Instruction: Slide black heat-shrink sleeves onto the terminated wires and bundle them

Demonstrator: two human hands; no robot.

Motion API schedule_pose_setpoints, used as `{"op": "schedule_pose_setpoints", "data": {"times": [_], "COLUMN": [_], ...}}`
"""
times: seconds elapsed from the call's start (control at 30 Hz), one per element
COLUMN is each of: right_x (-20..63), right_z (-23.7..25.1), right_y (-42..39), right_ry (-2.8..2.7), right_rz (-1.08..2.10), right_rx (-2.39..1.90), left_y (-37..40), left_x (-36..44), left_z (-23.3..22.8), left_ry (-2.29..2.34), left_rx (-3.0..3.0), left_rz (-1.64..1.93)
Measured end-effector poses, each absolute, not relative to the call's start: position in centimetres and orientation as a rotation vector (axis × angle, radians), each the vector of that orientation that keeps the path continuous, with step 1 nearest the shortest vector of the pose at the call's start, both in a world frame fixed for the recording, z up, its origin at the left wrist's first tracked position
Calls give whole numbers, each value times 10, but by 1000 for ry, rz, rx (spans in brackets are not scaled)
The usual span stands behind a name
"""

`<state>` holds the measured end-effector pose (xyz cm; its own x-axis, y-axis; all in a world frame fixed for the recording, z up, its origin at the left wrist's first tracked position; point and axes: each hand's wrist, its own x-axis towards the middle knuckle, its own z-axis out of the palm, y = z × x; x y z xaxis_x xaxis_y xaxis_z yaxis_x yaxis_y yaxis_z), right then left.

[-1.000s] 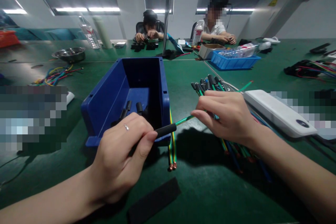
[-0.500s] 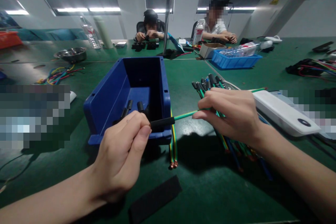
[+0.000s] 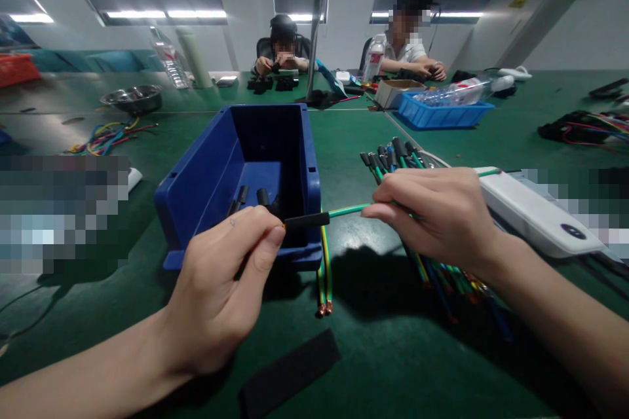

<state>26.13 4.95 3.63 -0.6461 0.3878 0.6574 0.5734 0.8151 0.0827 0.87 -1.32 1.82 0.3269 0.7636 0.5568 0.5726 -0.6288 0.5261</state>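
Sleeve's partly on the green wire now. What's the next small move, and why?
Probably slide the black sleeve a little further along the green wire. The left hand pinches the sleeve's near end, the right hand holds the wire level, and bare wire shows between them.

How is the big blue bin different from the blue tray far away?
The blue bin is dark blue with tall walls; the blue tray is lighter blue and shallow. The bin holds a few short black tubes; the tray holds a clear plastic bag that rises above its rim. The bin sits next to the left hand; the tray lies across the table near another person. Both rest on the green table.
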Motion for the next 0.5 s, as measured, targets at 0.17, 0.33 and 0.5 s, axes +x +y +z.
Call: {"op": "schedule_pose_setpoints", "data": {"times": [0.17,0.33,0.5], "right_x": [268,274,270], "right_z": [44,51,49], "right_y": [49,49,48], "right_ry": [-2340,-2253,-2289], "right_rz": [-640,-740,-739], "right_rx": [-630,-611,-643], "left_y": [-14,-13,-16], "left_x": [11,12,12], "left_z": [17,19,21], "left_ry": [1280,1291,1317], "left_rx": [2410,2432,2416], "left_rz": [1104,1042,1049]}}
